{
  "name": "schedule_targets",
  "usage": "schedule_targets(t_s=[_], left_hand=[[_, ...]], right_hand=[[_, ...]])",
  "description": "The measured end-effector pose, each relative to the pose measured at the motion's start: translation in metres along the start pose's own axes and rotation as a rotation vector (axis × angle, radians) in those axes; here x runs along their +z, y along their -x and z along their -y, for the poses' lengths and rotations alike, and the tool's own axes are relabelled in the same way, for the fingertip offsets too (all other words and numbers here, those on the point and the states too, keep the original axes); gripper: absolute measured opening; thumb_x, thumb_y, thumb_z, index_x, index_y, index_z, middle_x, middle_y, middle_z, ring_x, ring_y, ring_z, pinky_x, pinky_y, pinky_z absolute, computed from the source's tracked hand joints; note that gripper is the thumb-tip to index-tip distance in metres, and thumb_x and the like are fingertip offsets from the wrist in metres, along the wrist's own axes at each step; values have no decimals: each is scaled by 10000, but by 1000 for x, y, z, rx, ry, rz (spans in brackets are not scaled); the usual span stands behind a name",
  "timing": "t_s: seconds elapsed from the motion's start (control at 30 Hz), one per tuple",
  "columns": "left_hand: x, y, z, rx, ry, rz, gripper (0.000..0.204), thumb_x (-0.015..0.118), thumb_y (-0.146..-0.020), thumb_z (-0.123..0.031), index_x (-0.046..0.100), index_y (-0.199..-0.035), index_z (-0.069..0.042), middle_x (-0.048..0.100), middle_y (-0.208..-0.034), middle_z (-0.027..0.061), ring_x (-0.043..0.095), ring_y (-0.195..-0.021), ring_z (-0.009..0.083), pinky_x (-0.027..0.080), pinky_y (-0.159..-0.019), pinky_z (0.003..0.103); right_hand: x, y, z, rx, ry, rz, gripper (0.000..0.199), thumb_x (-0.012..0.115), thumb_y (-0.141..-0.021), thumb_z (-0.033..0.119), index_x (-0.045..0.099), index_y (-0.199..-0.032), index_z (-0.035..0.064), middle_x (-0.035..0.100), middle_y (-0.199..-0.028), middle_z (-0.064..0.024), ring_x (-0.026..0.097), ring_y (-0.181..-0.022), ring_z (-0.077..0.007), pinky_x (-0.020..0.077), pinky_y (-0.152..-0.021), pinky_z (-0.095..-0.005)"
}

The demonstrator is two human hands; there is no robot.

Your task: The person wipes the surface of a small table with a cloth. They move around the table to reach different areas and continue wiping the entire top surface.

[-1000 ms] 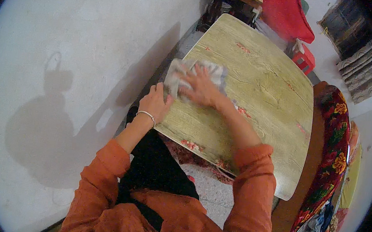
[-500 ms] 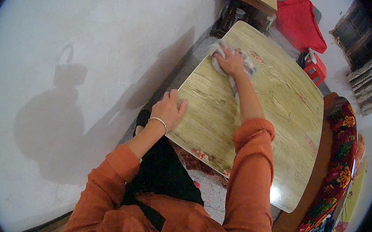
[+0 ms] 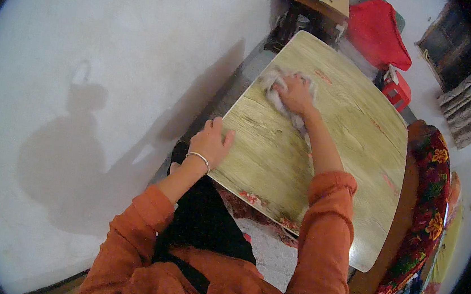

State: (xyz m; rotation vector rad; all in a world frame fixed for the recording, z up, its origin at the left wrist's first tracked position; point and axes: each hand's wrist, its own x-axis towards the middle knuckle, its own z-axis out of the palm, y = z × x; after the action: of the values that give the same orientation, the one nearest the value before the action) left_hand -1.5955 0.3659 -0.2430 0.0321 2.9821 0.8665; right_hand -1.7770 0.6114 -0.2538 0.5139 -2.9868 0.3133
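- right hand (image 3: pixel 296 93) flat on grey cloth (image 3: pixel 277 91), palm pressing, far corner of table (image 3: pixel 331 156)
- left hand (image 3: pixel 211 142) spread open, empty, bracing near edge
- cloth directly under right hand

We saw a bright, evenly lit scene, warm in tone. Light came from the right, since a big soft shadow (image 3: pixel 70 154) of the person's head and shoulders fell on the pale wall (image 3: pixel 88 31) at left, with a second darker band of shadow running up toward the far table corner. The yellowish table (image 3: pixel 328 127) had a mild sheen, with a pale glare patch at its near right corner. The cloth (image 3: pixel 277 91) under the right hand (image 3: pixel 296 91) looked smeared by motion blur. Fisheye bending curved the table edges. A black vignette ringed the frame, and detail went soft and stretched near the rim.
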Motion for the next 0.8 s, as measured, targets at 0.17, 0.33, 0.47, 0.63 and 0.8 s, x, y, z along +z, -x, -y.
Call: schedule_targets(t_s=[0.17,0.33,0.47,0.63,0.8], left_hand=[[0,2,0,4,0,-14,439,454,-909,-402,410,-1118,-18,544,-1043,253,573,-897,458,463,-781,530],[4,2,8,77,79,-188,459,432,-929,-346,384,-1239,-12,540,-1035,244,548,-956,436,450,-824,498],[21,-7,34,182,573,-547,380,389,-975,-291,454,-1245,-33,515,-1037,146,534,-886,271,439,-819,373],[11,-11,52,2,1280,-398,356,395,-982,-304,515,-1213,-61,511,-998,43,476,-858,155,415,-831,318],[-3,-16,39,81,755,-225,431,416,-966,-381,555,-1175,-30,629,-1061,122,588,-986,220,444,-880,311]], right_hand=[[10,-33,20,211,67,-97,622,411,-877,593,415,-1391,244,284,-1504,-56,214,-1359,-437,84,-1077,-611],[24,0,67,-259,16,-1,587,388,-893,591,426,-1384,272,304,-1493,-46,235,-1332,-463,118,-1091,-578],[16,67,109,-526,-107,10,539,477,-887,509,459,-1362,255,310,-1488,-66,228,-1342,-453,145,-1094,-575],[-6,154,158,-761,-186,125,499,526,-879,454,492,-1335,253,307,-1491,-58,231,-1350,-444,139,-1103,-577],[-45,232,132,-680,-387,299,456,570,-874,386,535,-1298,223,350,-1469,-58,247,-1356,-408,119,-1110,-580]])
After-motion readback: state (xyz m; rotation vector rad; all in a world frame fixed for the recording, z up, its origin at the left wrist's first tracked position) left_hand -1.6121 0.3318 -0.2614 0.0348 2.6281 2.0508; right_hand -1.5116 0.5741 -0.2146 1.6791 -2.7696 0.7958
